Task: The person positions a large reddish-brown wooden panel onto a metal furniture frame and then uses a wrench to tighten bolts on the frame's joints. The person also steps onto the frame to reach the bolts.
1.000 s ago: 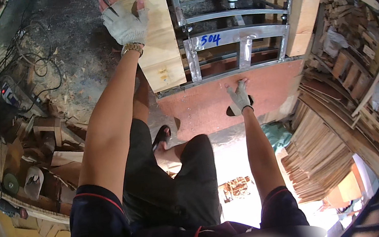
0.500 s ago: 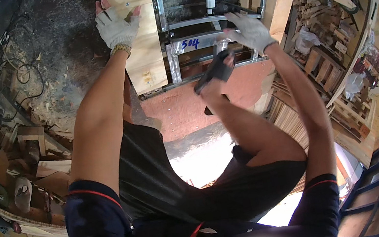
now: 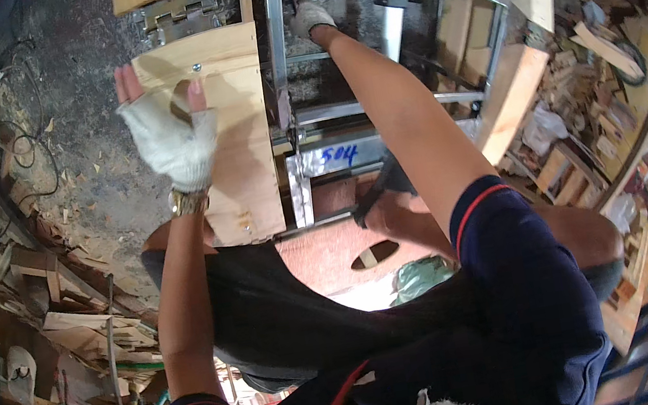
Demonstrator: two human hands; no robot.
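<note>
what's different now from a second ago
The right hand left the pink board and reached forward over the metal frame, to its far part; whether it grips anything there is unclear. The right foot came up from the floor to the frame's near end. The left hand stays open at the pale board's left edge.

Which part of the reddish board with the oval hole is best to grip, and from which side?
Probably the near rim of the oval hole in the board: the hole seems cut through, so it offers a handhold. Come from the near side, because a leg crosses the board just beyond the hole.
</note>
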